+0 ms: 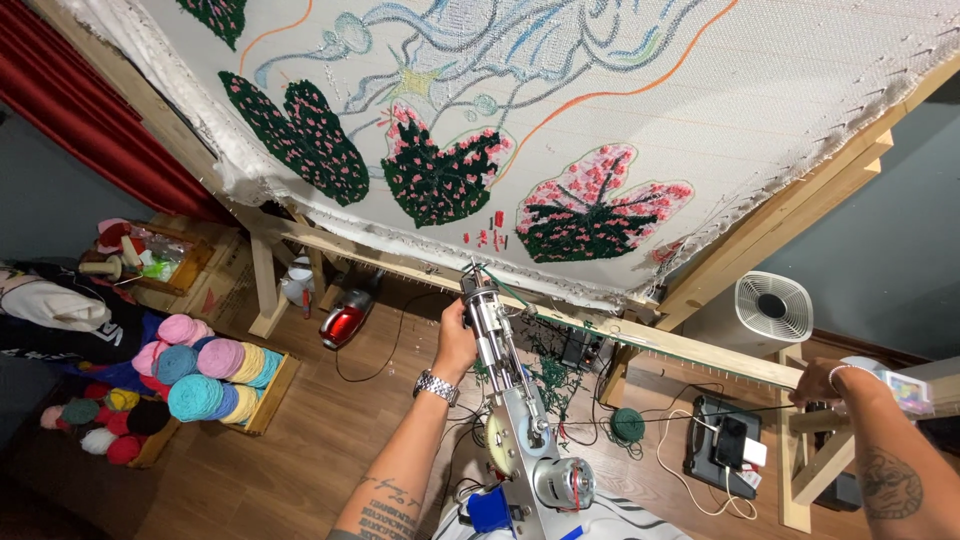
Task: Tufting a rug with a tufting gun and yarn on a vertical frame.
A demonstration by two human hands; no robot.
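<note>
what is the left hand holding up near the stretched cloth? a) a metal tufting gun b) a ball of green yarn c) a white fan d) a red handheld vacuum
a: the left hand grips the barrel of the silver metal tufting gun, its tip pointing at the bottom edge of the white stretched cloth with dark green and pink tufted patches, while the ball of green yarn lies on the floor.

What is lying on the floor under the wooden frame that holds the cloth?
Under the wooden frame lie a red vacuum cleaner, black cables and a green yarn ball. The tufting gun, held by the left hand, covers part of the floor.
</note>
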